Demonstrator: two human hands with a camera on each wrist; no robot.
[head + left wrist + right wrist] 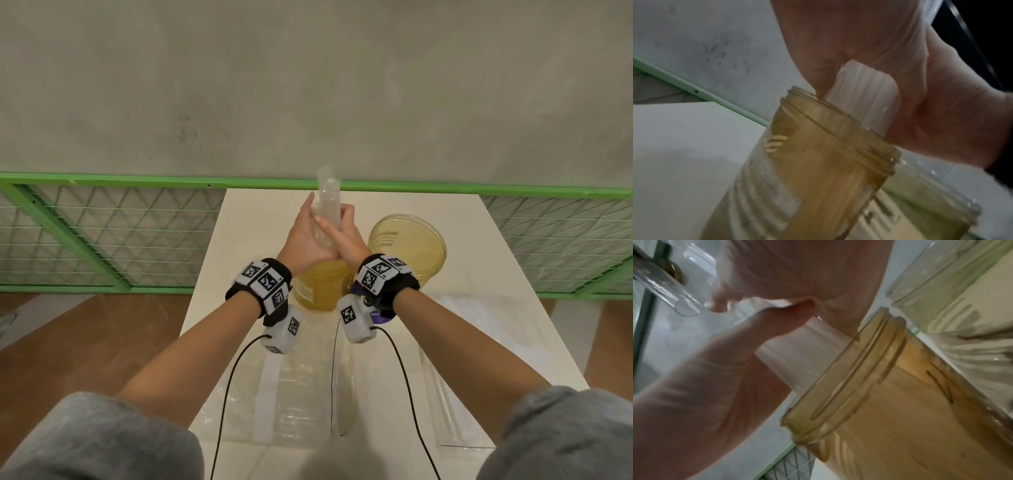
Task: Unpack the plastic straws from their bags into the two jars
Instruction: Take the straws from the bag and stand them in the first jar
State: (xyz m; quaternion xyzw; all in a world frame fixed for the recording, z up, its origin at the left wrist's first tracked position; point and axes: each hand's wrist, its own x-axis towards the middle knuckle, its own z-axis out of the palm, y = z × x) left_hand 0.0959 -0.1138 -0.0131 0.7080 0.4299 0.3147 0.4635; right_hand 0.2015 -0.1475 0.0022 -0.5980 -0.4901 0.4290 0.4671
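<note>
Both hands clasp an upright clear bag of straws [327, 200] over the left amber jar [320, 286]. My left hand [313, 212] wraps it from the left and my right hand [337, 217] from the right, heels of the palms touching. The bag's crumpled top sticks up above the fingers. In the left wrist view, the white straws [865, 99] come out below the hands and enter the jar's mouth [838, 129]. The right wrist view shows the same bundle [803, 345] passing the threaded rim [849, 378]. The second jar [407, 246] stands open to the right.
The jars stand on a white table [260, 219] before a green mesh fence [102, 233] and a grey wall. More clear bags [301, 387] lie on the table in front of the jars, and others [455, 377] at the right. Two black cables hang from my wrists.
</note>
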